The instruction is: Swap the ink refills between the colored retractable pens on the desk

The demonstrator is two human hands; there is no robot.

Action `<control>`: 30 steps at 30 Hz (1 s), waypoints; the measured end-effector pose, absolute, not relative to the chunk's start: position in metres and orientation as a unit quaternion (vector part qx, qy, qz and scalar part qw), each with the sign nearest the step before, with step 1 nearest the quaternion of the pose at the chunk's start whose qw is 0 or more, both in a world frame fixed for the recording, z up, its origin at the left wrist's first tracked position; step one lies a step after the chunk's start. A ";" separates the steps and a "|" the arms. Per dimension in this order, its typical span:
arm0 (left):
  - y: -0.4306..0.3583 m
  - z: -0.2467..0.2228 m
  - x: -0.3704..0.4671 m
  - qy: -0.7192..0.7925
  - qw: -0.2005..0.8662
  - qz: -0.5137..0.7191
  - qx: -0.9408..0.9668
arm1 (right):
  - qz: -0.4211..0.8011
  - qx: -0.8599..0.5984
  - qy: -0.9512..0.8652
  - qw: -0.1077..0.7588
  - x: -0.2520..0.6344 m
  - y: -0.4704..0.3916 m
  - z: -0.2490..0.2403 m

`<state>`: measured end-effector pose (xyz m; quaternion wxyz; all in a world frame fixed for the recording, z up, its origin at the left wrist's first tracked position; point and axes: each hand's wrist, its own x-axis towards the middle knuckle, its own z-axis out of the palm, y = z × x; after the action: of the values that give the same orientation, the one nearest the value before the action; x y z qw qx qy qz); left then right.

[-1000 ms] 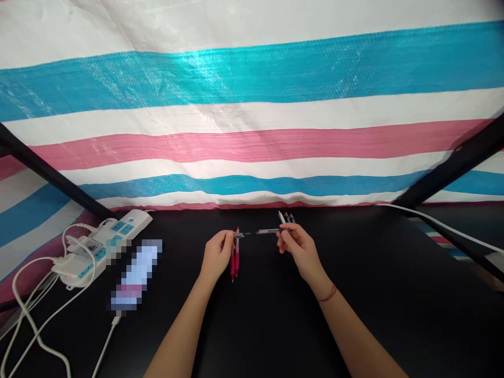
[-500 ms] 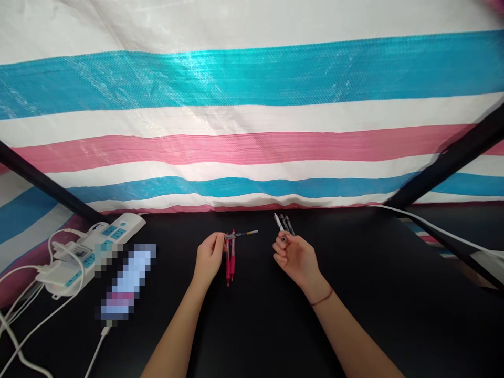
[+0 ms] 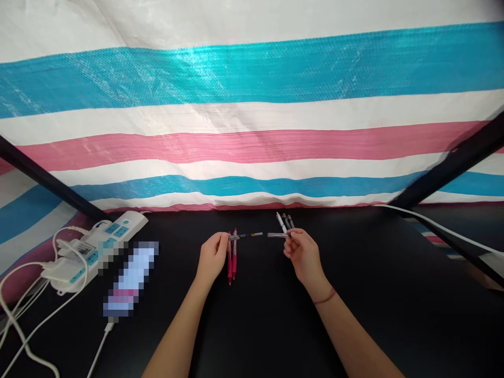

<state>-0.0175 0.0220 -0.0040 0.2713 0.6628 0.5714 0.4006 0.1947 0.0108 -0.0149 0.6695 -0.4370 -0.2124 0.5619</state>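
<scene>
My left hand is closed on the grey end of a pen part, from which a thin dark pen refill sticks out to the right. Between thumb and fingers, my right hand pinches a clear pen barrel that points left. A small gap separates the refill's tip from the barrel's end, and the two are roughly in line. Two red pens lie side by side on the table just right of my left hand. Beyond my right hand, a white pen and dark pens lie together, partly hidden by it.
On the left of the black table are a white power strip with plugged-in cables and a blurred phone on a charging cable. A striped sheet hangs behind, between black frame bars. A white cable runs at right.
My right hand has turned and moved slightly right, so the clear barrel now shows, pointing left at the refill. My left hand has hardly moved. The view has shifted slightly.
</scene>
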 end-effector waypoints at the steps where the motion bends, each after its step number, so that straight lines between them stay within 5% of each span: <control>1: 0.022 -0.004 -0.018 0.571 0.270 0.400 0.664 | 0.538 -0.450 -0.224 0.676 0.195 0.011 -0.016; 30: 0.020 -0.003 -0.014 0.537 0.258 0.386 0.704 | 0.500 -0.482 -0.416 0.587 0.190 0.008 -0.018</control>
<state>-0.0138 0.0201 -0.0030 0.2575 0.7041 0.5374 0.3861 0.1899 0.0079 -0.0184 0.5867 -0.4819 -0.4163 0.5002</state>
